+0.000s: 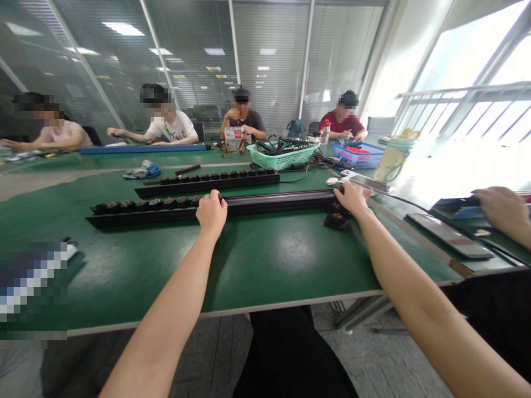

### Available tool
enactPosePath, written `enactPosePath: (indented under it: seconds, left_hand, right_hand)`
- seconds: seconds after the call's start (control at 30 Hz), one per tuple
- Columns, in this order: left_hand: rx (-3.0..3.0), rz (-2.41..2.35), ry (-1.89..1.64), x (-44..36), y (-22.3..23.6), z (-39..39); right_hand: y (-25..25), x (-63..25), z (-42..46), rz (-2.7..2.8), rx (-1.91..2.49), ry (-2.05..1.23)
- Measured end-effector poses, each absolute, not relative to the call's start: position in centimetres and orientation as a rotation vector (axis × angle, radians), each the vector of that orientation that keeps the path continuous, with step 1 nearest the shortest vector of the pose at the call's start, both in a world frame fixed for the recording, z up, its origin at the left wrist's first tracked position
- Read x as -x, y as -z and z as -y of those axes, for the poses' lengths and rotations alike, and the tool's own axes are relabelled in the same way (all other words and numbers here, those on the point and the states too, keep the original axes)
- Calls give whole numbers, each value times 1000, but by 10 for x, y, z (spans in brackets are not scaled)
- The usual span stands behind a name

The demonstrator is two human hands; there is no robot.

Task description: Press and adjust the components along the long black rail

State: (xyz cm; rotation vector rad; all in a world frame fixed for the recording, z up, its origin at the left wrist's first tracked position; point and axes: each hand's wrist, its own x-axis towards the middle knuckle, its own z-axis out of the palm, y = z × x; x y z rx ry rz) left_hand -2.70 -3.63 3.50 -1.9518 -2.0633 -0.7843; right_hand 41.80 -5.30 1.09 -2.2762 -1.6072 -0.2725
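A long black rail lies across the green table in front of me. On its left stretch sits a row of small black parts with brownish tops. My left hand is closed around the rail near its middle, fingers wrapped over the top. At the right end, my right hand grips the rail, its fingertips partly hidden. Just below that hand, a small black piece rests on the table. Behind lies a second black rail carrying a similar row of parts.
A green basket of black cables and a blue basket stand toward the back. Blue-grey gloves lie back left. At right are a phone and another person's hand. Several people sit across the table.
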Motion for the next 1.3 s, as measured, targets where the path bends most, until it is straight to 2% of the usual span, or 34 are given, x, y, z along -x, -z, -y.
enactPosePath:
  seconds: [0.47,1.3]
  left_hand:
    - [1993,2068,835,26,-36,39]
    - [1991,2082,831,23,-35,39]
  right_hand:
    - [-15,-408,60,1496,2241,155]
    - [-8,-411,55,1524,2226,196]
